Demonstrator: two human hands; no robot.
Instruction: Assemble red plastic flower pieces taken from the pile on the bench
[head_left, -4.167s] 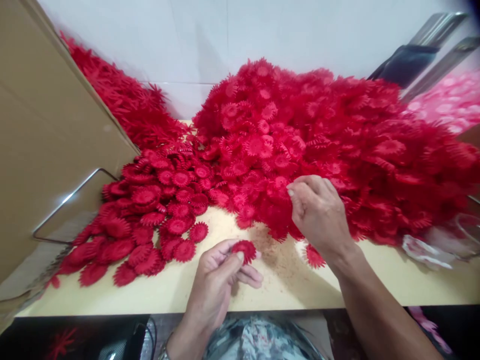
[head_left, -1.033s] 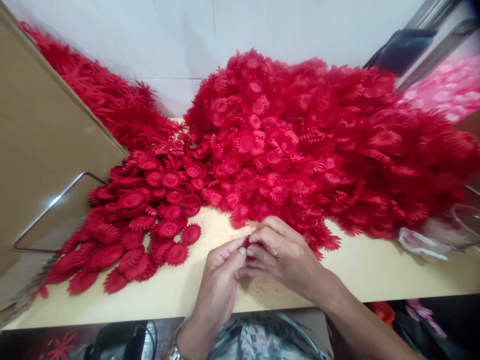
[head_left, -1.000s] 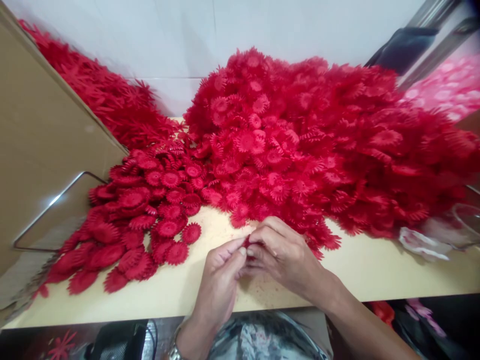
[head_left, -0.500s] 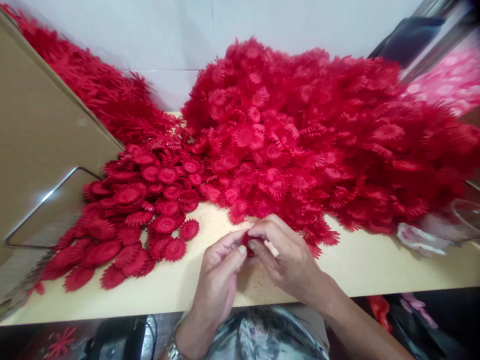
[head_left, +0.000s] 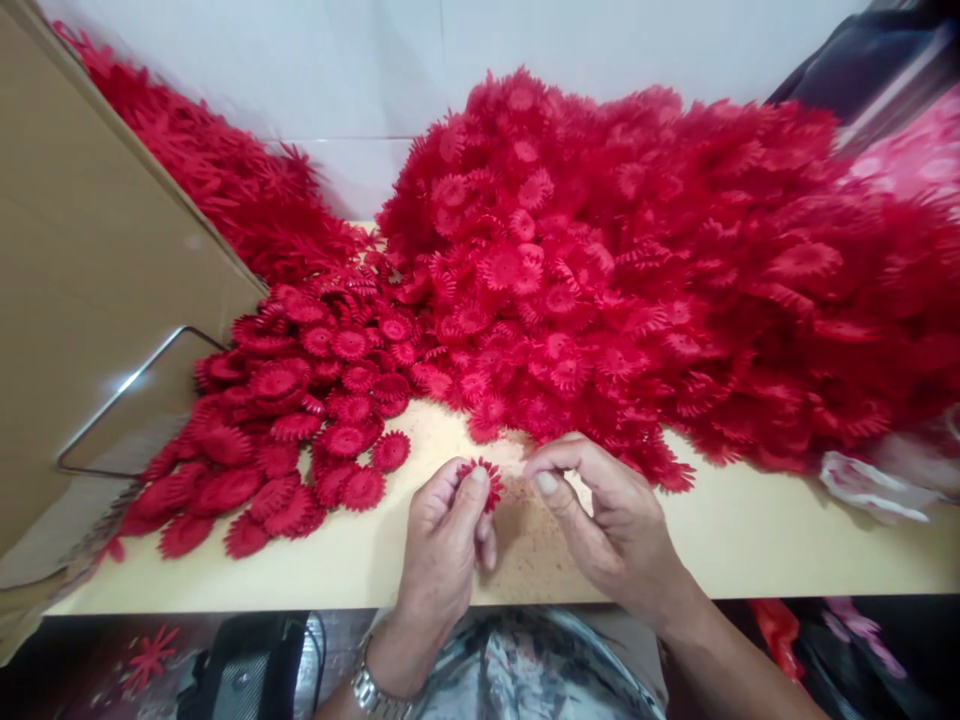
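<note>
Between the thumb and fingers of my left hand (head_left: 446, 535) is a small red petal disc (head_left: 493, 482) with a fringed, toothed edge. My right hand (head_left: 604, 520) is a short way to the right, apart from the disc. Its thumb and index finger are pinched together; anything between them is too small to make out. To the left lies a heap of similar red discs (head_left: 349, 440), cupped and stacked. Behind my hands rises a large pile of red fringed flower pieces (head_left: 559, 300).
A cardboard box (head_left: 112, 220) with a bent metal wire (head_left: 127, 385) stands at the left. Red spiky pieces (head_left: 202, 170) lie behind it. The pale table (head_left: 750, 545) ends close to my body. Crumpled plastic (head_left: 874, 485) lies at the right.
My hands have separated: the right one has drawn off to the right, while the left keeps the petal disc, now more visible. The view has shifted slightly.
</note>
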